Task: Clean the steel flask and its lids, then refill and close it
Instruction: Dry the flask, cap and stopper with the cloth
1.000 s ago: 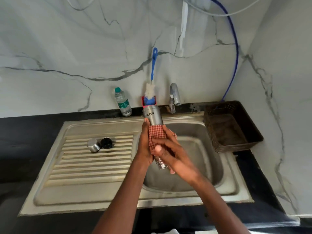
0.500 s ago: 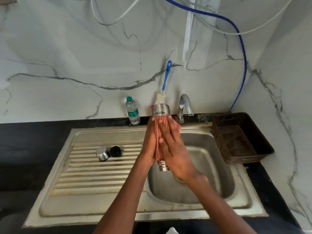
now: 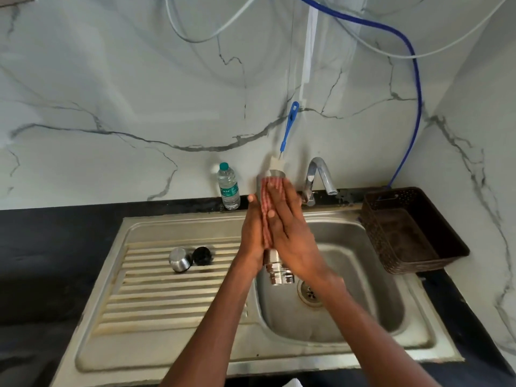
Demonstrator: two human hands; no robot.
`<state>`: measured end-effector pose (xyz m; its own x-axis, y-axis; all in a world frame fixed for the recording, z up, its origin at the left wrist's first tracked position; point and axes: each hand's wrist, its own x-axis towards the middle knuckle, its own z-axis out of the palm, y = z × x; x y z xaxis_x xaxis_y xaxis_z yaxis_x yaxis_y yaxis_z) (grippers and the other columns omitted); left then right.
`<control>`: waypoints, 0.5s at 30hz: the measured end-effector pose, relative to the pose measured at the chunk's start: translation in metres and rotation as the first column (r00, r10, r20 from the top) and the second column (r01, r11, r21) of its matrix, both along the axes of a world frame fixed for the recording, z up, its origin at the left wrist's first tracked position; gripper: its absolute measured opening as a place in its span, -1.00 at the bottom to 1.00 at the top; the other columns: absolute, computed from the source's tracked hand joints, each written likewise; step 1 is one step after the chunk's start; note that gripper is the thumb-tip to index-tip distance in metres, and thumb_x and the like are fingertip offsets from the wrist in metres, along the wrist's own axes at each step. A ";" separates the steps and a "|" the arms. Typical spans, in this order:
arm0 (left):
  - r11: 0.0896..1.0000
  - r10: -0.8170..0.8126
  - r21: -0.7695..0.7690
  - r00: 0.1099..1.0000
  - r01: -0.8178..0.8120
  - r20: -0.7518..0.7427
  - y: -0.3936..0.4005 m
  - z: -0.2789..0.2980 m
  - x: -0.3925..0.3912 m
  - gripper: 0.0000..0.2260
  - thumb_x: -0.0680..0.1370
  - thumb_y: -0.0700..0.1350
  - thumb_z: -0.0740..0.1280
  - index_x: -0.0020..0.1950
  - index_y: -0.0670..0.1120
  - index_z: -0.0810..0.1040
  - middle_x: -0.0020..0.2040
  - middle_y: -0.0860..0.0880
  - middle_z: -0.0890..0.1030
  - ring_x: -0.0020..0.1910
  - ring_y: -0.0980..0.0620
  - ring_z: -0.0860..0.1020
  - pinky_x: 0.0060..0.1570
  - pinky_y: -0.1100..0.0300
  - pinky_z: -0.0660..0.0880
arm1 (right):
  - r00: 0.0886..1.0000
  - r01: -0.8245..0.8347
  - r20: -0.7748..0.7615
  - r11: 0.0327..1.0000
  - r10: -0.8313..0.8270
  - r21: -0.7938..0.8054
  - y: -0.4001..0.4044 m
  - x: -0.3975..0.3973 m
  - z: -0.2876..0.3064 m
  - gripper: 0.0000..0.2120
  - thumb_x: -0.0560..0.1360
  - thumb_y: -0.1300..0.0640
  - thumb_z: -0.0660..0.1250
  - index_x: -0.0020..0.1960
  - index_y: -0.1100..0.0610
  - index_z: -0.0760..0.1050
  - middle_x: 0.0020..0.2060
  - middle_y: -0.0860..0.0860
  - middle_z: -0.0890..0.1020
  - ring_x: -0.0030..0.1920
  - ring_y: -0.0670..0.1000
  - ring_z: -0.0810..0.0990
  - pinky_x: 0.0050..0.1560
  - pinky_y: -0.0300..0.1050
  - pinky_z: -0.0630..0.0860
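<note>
At frame centre, the left hand [image 3: 252,236] and right hand [image 3: 290,236] pressed a red checked cloth [image 3: 266,219] around the inverted cylindrical steel flask [image 3: 279,272], fingers closed flat; firm full-length strokes would dry it best.

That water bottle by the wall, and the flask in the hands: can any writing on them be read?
Water bottle: the green label carries white script, too blurred to read.
Flask: no text shows; a checked cloth and both hands, left hand and right hand, cover its side.
Nothing else bears writing.
</note>
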<state>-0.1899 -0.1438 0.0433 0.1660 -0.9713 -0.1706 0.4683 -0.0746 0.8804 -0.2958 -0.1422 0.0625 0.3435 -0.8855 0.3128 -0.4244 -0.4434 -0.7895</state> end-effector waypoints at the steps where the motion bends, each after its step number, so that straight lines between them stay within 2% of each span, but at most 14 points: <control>1: 1.000 0.005 0.031 0.999 -0.003 -0.053 -0.001 0.002 0.005 -0.41 0.74 0.26 0.06 0.39 -0.19 0.59 0.22 -0.25 0.69 0.21 -0.21 0.69 0.25 -0.05 0.62 | 0.998 -0.056 0.002 0.998 0.055 0.037 0.015 -0.002 -0.006 -0.50 0.76 -0.03 0.01 0.66 -0.23 -0.01 0.65 -0.25 -0.17 0.66 -0.11 -0.08 0.61 0.11 0.17; 3: 0.997 0.022 0.074 0.997 -0.017 -0.069 -0.006 0.001 0.014 -0.45 0.74 0.24 0.09 0.27 -0.19 0.62 0.02 -0.24 0.73 -0.04 -0.16 0.74 -0.03 0.01 0.70 | 0.996 -0.089 -0.015 0.994 0.090 0.066 0.039 -0.003 -0.019 -0.49 0.75 -0.05 0.02 0.66 -0.26 -0.02 0.63 -0.29 -0.20 0.65 -0.12 -0.07 0.60 0.11 0.19; 4: 0.996 0.034 0.080 0.998 -0.029 -0.056 -0.007 0.002 0.015 -0.49 0.74 0.21 0.10 0.25 -0.18 0.61 -0.02 -0.22 0.73 -0.09 -0.13 0.74 -0.10 0.03 0.70 | 0.997 -0.066 -0.022 0.996 0.067 0.062 0.041 -0.003 -0.023 -0.49 0.75 -0.04 0.02 0.66 -0.24 0.00 0.64 -0.29 -0.19 0.66 -0.12 -0.06 0.61 0.14 0.20; 6: 0.998 -0.023 0.062 0.998 0.026 -0.060 -0.006 0.001 0.011 -0.53 0.76 0.15 0.08 0.30 -0.17 0.60 0.04 -0.20 0.74 -0.02 -0.12 0.73 -0.01 0.05 0.69 | 1.000 -0.014 -0.006 0.999 0.014 0.051 0.030 0.001 -0.022 -0.49 0.75 -0.01 0.04 0.67 -0.20 0.04 0.65 -0.25 -0.17 0.66 -0.08 -0.07 0.60 0.20 0.20; 8: 0.996 -0.083 0.035 0.996 0.082 0.039 -0.003 0.002 0.001 -0.56 0.78 0.09 0.05 0.43 -0.14 0.55 0.20 -0.15 0.72 0.19 -0.08 0.70 0.17 0.08 0.63 | 0.997 0.067 -0.023 0.998 -0.067 -0.007 0.004 0.003 -0.011 -0.50 0.75 -0.01 0.02 0.67 -0.18 0.04 0.66 -0.19 -0.15 0.67 -0.03 -0.14 0.62 0.24 0.11; 11: 0.989 -0.133 -0.040 0.981 0.140 0.142 -0.003 0.002 -0.009 -0.54 0.78 0.13 0.06 0.57 -0.06 0.42 0.40 -0.11 0.62 0.41 -0.07 0.58 0.44 -0.05 0.48 | 0.981 0.174 -0.071 0.983 -0.178 -0.057 -0.034 -0.003 0.009 -0.48 0.72 -0.09 -0.01 0.67 -0.16 0.09 0.68 -0.10 -0.06 0.67 0.03 -0.16 0.63 0.26 0.06; 13: 0.990 -0.119 -0.057 0.980 0.129 0.157 -0.005 0.004 -0.009 -0.55 0.78 0.13 0.06 0.58 -0.05 0.42 0.40 -0.10 0.62 0.41 -0.08 0.58 0.42 -0.06 0.49 | 0.987 0.155 -0.042 0.986 -0.158 -0.056 -0.035 -0.005 0.011 -0.49 0.73 -0.06 0.02 0.67 -0.17 0.08 0.68 -0.11 -0.08 0.67 -0.01 -0.17 0.62 0.27 0.07; 15: 0.997 -0.071 -0.021 0.991 0.074 0.112 -0.004 0.011 -0.006 -0.59 0.78 0.08 0.05 0.46 -0.09 0.52 0.25 -0.10 0.71 0.25 -0.05 0.68 0.21 0.09 0.62 | 0.995 0.094 -0.011 0.994 -0.095 -0.059 -0.014 -0.006 0.004 -0.48 0.76 0.02 0.05 0.67 -0.18 0.02 0.67 -0.15 -0.15 0.66 -0.06 -0.21 0.63 0.25 0.06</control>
<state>-0.1956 -0.1479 0.0547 0.1112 -0.9852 -0.1307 0.3615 -0.0824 0.9287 -0.3020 -0.1560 0.0665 0.2638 -0.8946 0.3607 -0.4776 -0.4460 -0.7570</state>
